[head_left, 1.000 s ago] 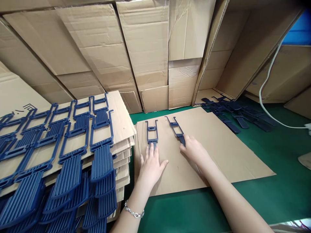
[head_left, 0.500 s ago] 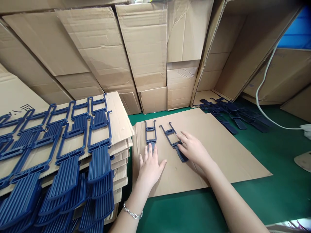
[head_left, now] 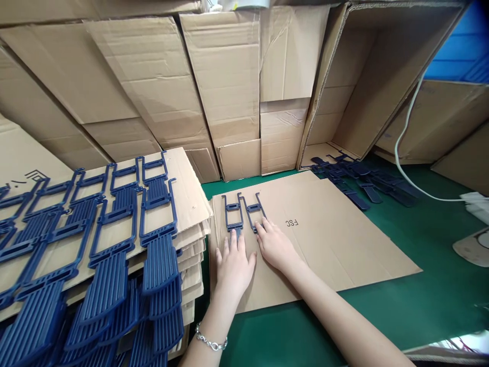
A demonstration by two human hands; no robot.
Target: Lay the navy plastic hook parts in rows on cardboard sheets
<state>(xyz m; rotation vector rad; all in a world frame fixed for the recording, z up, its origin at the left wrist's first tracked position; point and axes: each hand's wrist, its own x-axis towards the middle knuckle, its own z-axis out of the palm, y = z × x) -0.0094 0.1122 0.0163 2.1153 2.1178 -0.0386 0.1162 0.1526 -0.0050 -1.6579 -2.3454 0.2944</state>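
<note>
Two dark blue plastic parts lie side by side at the far left of a flat cardboard sheet printed "FSC". My left hand lies flat on the ribbed end of the left part, fingers spread. My right hand rests palm down over the ribbed end of the right part, whose forked frame touches the left part's frame. Most of both ribbed ends is hidden under my hands.
At the left, a stack of cardboard sheets carries rows of the same blue parts. A loose heap of blue parts lies at the back right on the green table. Cardboard boxes wall the back; a white cable hangs right.
My right hand has slid the right part leftward across the sheet until it lies straight beside the left part. My left hand has stayed pressed on the left part.
</note>
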